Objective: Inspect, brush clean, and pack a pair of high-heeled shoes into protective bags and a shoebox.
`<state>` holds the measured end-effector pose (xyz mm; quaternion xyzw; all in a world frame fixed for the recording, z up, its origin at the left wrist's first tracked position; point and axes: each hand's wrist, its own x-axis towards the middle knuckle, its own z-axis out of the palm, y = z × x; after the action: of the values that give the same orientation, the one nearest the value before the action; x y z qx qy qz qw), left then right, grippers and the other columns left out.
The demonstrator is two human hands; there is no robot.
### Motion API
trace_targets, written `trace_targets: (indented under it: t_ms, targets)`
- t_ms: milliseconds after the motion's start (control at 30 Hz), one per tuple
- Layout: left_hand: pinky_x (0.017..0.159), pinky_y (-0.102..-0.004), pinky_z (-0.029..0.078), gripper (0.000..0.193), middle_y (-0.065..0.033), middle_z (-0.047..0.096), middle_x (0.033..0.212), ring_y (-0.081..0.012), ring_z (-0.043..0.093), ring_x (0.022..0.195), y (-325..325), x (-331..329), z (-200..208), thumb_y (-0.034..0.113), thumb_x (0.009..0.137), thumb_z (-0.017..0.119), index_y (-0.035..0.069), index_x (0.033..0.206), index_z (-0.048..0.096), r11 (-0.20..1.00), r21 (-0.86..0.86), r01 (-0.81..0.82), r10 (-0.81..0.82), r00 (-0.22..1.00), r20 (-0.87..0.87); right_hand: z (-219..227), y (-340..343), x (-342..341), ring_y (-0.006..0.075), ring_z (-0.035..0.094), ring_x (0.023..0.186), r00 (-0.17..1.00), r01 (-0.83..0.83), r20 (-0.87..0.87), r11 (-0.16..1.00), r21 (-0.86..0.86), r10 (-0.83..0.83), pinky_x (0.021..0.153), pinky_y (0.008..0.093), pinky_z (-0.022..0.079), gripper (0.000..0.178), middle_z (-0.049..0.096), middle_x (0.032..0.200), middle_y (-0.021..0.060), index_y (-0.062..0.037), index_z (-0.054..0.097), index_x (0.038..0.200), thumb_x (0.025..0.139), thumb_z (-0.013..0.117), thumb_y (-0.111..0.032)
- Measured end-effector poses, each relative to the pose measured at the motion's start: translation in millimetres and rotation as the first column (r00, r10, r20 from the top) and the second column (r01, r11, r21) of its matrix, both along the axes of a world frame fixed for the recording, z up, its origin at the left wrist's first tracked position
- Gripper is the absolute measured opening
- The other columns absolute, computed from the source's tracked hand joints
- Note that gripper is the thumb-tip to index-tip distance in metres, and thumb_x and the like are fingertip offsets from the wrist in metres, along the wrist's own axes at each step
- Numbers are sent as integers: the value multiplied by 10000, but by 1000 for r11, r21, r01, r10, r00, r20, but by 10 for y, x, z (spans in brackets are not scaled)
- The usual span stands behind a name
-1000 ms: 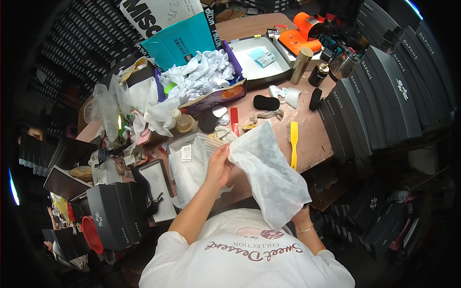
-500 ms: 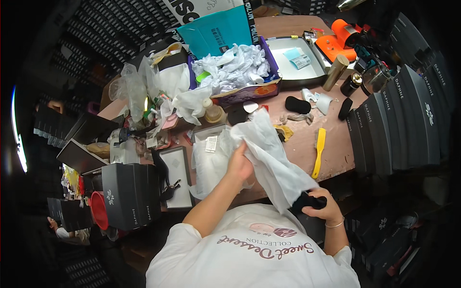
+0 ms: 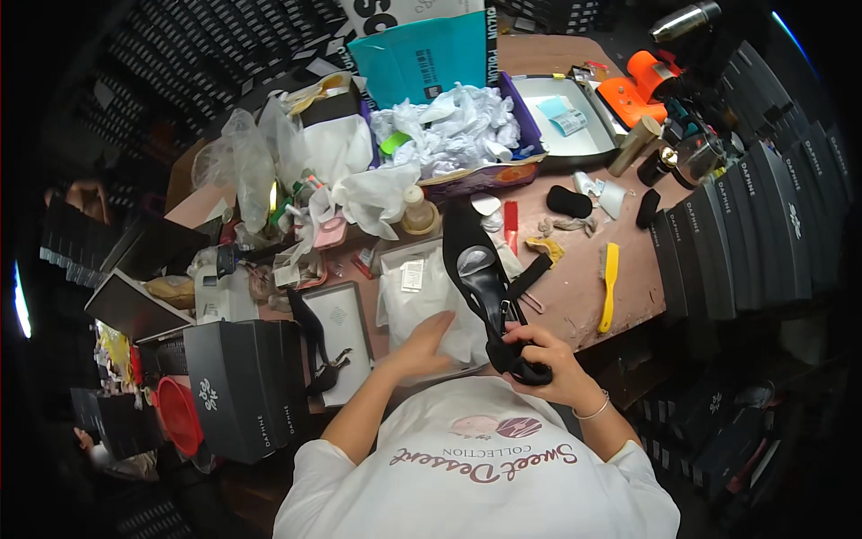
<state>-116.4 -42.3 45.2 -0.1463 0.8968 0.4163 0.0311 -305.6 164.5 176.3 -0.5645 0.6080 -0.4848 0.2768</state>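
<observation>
A black pointed shoe [image 3: 469, 235] with an ankle strap and buckle is in my right hand [image 3: 558, 366], whose fingers close round its heel end. Its toe points away from me. My left hand [image 3: 422, 346] rests with its fingers stretched out on white wrapping [image 3: 429, 301] in a shallow box. A small white tag [image 3: 412, 276] lies on that wrapping. To the left, a second black strappy shoe [image 3: 312, 340] leans across an open grey box lid [image 3: 346, 314].
A purple box [image 3: 485, 173] full of crumpled paper stands at the back. A yellow-handled brush [image 3: 610, 287], a red comb-like piece [image 3: 511, 226] and a black pad [image 3: 568, 201] lie to the right. Dark shoeboxes [image 3: 754, 211] line the right edge; more [image 3: 247, 386] stand at left.
The white wrapping has come off the black shoe, which is now bare in my right hand. My left hand has let go of the raised wrapping and dropped to the box.
</observation>
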Motion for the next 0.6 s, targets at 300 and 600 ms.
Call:
trace_targets:
  t_ms: [300,600]
  targets:
    - [1015,-349,400,671,-72,536,1264,-164,537,1158,299,-80,861,467,895,653,43,1351,404,80,993,-88,648,762,16,-89,-439,288,349,513,1235,971,-128,195,989,-69,139,1030,430,418,300,502,1252,183,-19,536,760,666,819,-44]
    - [1043,-465,417,678,-216,530,1316,-330,559,1190,259,-104,816,581,953,434,50,1374,393,-229,961,155,666,745,38,68,-493,338,399,447,1242,888,-318,-337,947,40,313,1006,470,404,368,478,1293,163,-37,554,882,613,803,-70]
